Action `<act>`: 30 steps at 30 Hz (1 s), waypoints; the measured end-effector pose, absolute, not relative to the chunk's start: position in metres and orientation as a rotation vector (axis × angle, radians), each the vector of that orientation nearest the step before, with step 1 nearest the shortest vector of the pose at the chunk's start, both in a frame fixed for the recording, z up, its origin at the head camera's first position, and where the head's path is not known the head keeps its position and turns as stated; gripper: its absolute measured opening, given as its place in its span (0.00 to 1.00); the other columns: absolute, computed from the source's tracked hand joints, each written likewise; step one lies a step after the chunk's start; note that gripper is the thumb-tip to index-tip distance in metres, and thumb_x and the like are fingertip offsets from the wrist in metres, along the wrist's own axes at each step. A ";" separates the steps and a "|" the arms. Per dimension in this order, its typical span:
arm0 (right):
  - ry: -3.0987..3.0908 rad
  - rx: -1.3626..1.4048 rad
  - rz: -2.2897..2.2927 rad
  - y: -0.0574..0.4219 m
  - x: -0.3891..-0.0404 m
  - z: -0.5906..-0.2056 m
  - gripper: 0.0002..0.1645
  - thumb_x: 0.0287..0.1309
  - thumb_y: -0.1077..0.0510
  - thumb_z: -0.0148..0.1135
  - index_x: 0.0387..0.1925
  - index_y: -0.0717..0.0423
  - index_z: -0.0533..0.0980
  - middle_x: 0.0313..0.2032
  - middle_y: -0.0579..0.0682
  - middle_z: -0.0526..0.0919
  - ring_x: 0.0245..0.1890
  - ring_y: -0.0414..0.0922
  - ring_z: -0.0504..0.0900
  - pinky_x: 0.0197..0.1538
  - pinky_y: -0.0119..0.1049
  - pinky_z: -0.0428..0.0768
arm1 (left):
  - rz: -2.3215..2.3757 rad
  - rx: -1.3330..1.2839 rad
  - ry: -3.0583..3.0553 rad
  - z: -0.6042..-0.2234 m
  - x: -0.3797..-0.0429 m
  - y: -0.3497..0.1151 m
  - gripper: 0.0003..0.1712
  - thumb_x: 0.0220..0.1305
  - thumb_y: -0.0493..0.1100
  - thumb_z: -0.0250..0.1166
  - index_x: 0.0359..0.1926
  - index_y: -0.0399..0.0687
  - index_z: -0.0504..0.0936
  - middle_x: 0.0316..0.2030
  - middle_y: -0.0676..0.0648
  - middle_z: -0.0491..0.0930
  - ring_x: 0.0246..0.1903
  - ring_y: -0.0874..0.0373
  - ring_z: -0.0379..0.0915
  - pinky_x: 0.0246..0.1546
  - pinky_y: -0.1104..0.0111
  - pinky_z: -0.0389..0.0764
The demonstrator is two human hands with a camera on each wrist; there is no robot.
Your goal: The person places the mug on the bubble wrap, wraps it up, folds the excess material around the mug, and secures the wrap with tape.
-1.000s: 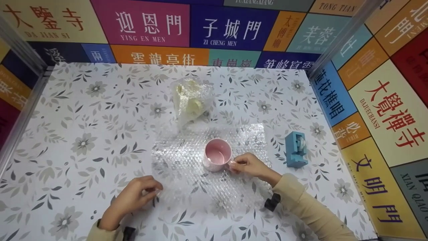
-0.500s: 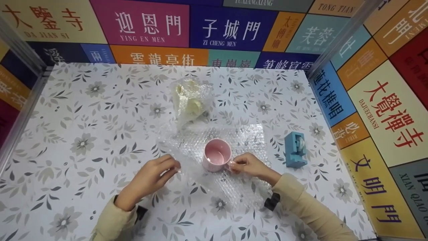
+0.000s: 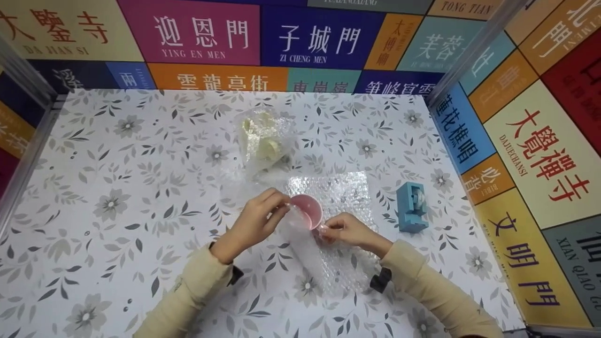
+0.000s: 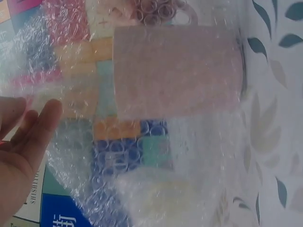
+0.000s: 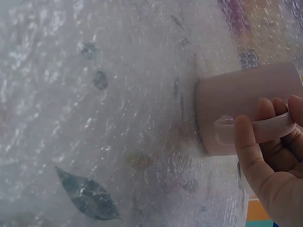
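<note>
A pink mug (image 3: 310,210) stands upright on a sheet of clear bubble wrap (image 3: 347,188) in the head view. My right hand (image 3: 350,231) grips the mug's handle (image 5: 272,128), its fingers curled round it in the right wrist view. At the mug's left rim, my left hand (image 3: 258,220) pinches the lifted left part of the sheet between thumb and fingers. That raised film hangs between the left hand and the mug in the left wrist view, where the mug shows through it. Part of the mug's left side is covered by the film.
Behind the mug lies a bubble-wrapped pale yellow object (image 3: 265,141). A blue tape dispenser (image 3: 412,207) with a roll of tape stands to the right. The table (image 3: 141,197) has a floral cover, and printed panels (image 3: 202,33) wall its back and sides.
My left hand has moved up and right from the table to the mug's rim, folding the sheet's left part over with it. The right hand stays on the handle.
</note>
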State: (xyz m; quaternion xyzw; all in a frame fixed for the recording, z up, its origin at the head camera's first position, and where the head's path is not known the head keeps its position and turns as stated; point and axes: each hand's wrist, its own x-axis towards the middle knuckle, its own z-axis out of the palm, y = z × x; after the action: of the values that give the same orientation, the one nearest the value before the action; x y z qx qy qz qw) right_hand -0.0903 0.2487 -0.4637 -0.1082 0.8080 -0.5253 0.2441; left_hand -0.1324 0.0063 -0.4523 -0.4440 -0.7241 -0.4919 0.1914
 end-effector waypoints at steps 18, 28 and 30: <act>2.237 -0.433 -1.419 0.250 -0.092 -0.464 0.08 0.52 0.72 0.51 0.22 0.77 0.73 0.23 0.73 0.74 0.25 0.58 0.75 0.34 0.35 0.77 | -1.229 -1.217 -2.354 -0.479 -0.137 0.038 0.21 0.46 0.24 0.59 0.44 0.35 0.70 0.35 0.43 0.70 0.32 0.53 0.71 0.34 0.70 0.77; 2.241 -0.425 -1.440 0.250 -0.091 -0.466 0.10 0.53 0.71 0.53 0.21 0.78 0.71 0.23 0.73 0.74 0.24 0.59 0.74 0.34 0.43 0.78 | -0.640 -1.309 -2.146 -0.487 -0.131 0.035 0.08 0.46 0.29 0.59 0.30 0.41 0.77 0.29 0.48 0.77 0.34 0.54 0.72 0.40 0.66 0.72; 2.242 -0.435 -1.447 0.249 -0.091 -0.467 0.11 0.53 0.72 0.53 0.19 0.78 0.69 0.22 0.73 0.74 0.24 0.59 0.73 0.33 0.42 0.78 | -0.514 -1.395 -2.128 -0.487 -0.129 0.030 0.06 0.50 0.32 0.56 0.28 0.44 0.78 0.28 0.49 0.78 0.34 0.54 0.74 0.42 0.65 0.72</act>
State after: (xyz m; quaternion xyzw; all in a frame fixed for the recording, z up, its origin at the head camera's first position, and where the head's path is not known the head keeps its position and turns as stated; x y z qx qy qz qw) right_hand -0.0910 0.2492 -0.4666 -0.1571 0.8094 -0.5225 0.2170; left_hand -0.1292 0.0295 -0.4871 -0.5174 -0.7895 -0.1906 0.2695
